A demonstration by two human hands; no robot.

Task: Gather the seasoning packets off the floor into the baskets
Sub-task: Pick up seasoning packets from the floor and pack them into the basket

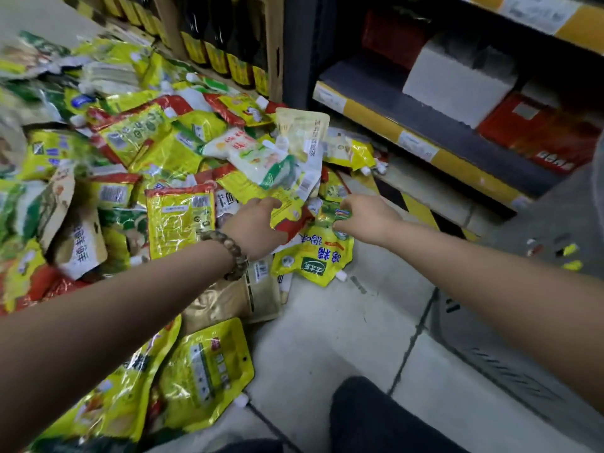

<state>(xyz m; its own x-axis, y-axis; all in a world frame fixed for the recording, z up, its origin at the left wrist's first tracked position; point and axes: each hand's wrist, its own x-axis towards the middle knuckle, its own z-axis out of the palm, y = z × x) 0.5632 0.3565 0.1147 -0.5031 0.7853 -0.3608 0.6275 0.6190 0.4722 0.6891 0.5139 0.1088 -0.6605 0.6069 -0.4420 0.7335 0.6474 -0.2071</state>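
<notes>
Reaching into the packet pile (pixel 137 152) on the floor (pixel 343 322), my left hand (pixel 253 225) spreads over it while my right hand (pixel 366 217) pinches a yellow pouch (pixel 313 256) to lift it.

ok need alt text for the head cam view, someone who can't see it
Two bare hands reach into a large pile of yellow, green and red seasoning packets on a shop floor: the left hand, with a bead bracelet at the wrist, and the right hand both touch packets at the pile's edge. Low store shelves stand beyond.
</notes>
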